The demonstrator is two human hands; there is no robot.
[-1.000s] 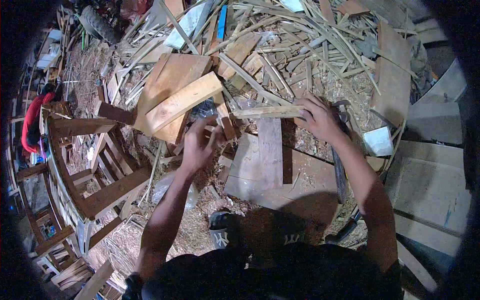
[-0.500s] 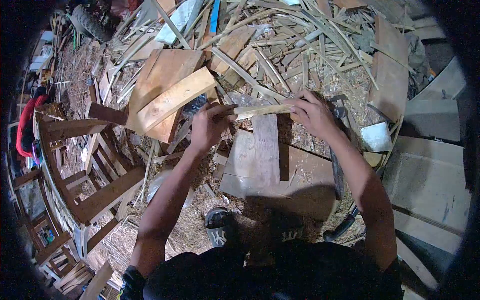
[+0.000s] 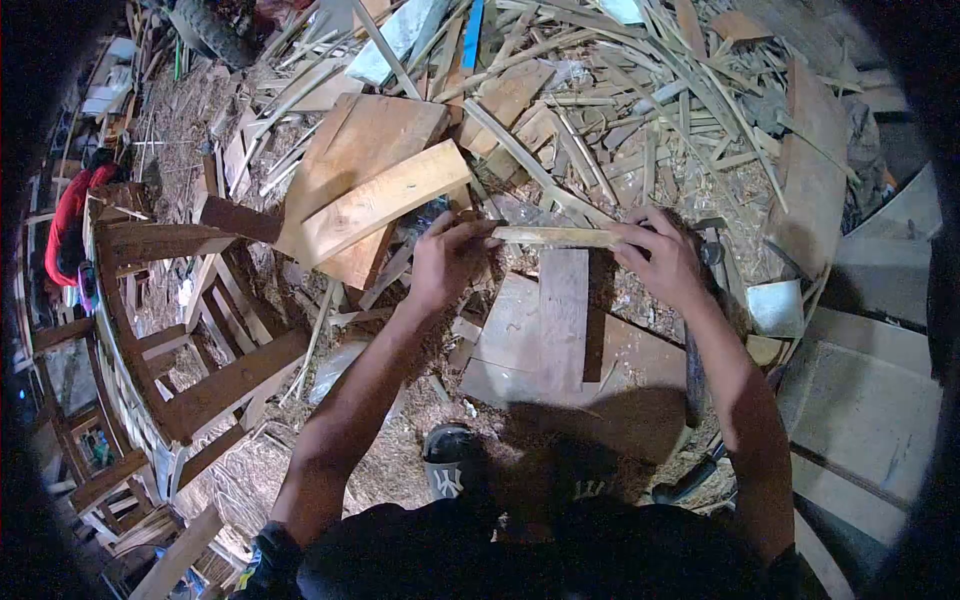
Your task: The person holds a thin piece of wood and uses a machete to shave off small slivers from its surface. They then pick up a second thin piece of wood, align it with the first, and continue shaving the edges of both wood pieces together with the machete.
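Between my two hands a short, narrow wooden strip (image 3: 555,237) is held level. My left hand (image 3: 448,262) is closed around its left end, and the fingers of my right hand (image 3: 660,250) pinch its right end. Just under the strip an upright grey-brown wooden plank (image 3: 563,320) lies on a wider flat board (image 3: 640,380). A hammer (image 3: 711,250) rests to the right of my right hand, its handle partly hidden by my forearm. To the left of my left hand a light wooden board (image 3: 385,200) lies across a broader brown board (image 3: 365,130).
A wooden frame (image 3: 235,385) stands at the left. Scrap strips (image 3: 640,110) are heaped at the back. A white block (image 3: 775,308) and large panels (image 3: 860,400) lie at the right. A dark-handled tool (image 3: 690,480) is near my feet. A person in red (image 3: 68,225) is at far left.
The whole view has shifted, so things appear further right and slightly lower. Both hands still hold the strip, which now looks more level.
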